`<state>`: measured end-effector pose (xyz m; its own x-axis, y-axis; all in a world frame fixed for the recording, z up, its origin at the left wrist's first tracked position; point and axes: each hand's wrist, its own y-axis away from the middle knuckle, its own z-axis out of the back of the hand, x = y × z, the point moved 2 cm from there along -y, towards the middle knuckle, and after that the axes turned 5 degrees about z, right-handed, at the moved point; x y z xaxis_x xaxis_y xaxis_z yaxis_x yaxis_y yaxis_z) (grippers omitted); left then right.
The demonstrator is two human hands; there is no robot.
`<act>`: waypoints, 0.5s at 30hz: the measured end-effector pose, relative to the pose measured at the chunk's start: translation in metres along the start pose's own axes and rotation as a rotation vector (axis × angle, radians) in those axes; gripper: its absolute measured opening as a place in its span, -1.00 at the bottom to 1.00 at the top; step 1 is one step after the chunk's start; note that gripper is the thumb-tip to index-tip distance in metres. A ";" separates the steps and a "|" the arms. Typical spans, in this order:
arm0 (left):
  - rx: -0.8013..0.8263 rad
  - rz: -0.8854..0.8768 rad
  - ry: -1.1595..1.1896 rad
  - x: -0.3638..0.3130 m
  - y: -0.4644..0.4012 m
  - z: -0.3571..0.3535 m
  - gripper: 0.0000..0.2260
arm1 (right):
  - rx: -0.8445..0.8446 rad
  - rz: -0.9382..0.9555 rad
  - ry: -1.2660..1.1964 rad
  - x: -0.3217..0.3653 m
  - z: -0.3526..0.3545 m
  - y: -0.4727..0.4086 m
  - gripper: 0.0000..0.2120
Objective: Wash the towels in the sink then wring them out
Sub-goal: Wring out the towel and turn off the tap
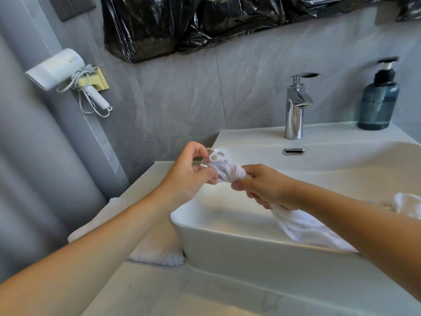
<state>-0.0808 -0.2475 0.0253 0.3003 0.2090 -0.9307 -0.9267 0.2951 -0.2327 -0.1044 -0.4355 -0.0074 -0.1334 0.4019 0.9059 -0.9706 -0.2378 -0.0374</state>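
Observation:
A white towel (pixel 225 168) is bunched into a twisted roll above the left side of the white sink (pixel 227 242). My left hand (pixel 189 174) pinches its upper end with fingertips and thumb. My right hand (pixel 264 185) grips the roll just to the right, and the towel's tail (pixel 303 229) hangs from that hand over the sink's front rim. A second white towel (pixel 150 247) lies flat on the counter left of the sink. More white cloth (pixel 407 204) shows at the right edge behind my right forearm.
A chrome faucet (pixel 296 106) stands at the sink's back, no water running. A blue soap pump bottle (pixel 378 99) sits to its right. A white hair dryer (pixel 63 69) hangs on the left wall. Black plastic sheeting (pixel 205 21) covers the wall above.

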 end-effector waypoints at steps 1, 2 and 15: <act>0.000 -0.130 -0.122 0.001 0.003 -0.001 -0.75 | 0.025 -0.028 -0.084 0.001 0.000 0.001 -0.89; 0.028 -0.256 -0.263 0.002 0.005 -0.001 -0.71 | 0.050 -0.046 -0.135 0.002 -0.001 0.002 -0.89; 0.155 -0.767 -1.181 0.023 -0.015 -0.026 -0.69 | 0.274 -0.187 -0.026 0.001 -0.004 0.007 -0.77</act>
<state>-0.0657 -0.2715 0.0004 0.7913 0.5749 0.2081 -0.4395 0.7714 -0.4602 -0.1121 -0.4335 -0.0079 0.0505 0.4396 0.8968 -0.8875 -0.3920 0.2422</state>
